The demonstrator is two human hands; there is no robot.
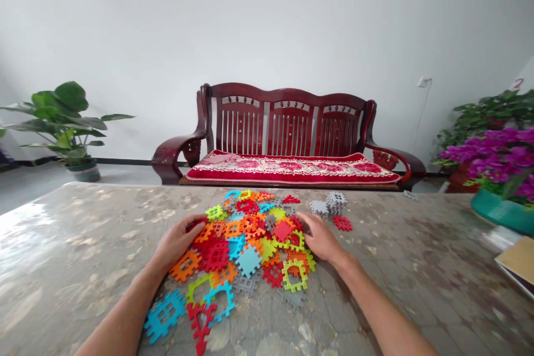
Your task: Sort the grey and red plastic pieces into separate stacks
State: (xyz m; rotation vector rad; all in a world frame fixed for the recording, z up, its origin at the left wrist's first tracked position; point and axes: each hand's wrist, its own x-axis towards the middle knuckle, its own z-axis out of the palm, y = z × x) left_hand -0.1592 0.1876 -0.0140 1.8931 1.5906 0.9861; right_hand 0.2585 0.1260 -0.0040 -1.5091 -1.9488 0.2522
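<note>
A heap of interlocking plastic tiles [249,261] in red, orange, blue, green and grey lies on the table between my hands. My left hand [181,238] cups the heap's left edge, its thumb and fingers apart around a red piece. At the right edge, my right hand [320,235] curves against red and lime pieces, fingers spread and partly hidden by the pile. Neither hand visibly lifts a tile. Nearer to me are a blue window tile [166,315] and a red triangular tile [200,324].
Grey tiles, some joined into a block [336,203], stand right of the heap beside a red tile [342,223]. The patterned table [104,250] carries a teal flower pot [498,210] at right. Behind it is a wooden bench [290,128]; a potted plant [79,133] stands at left.
</note>
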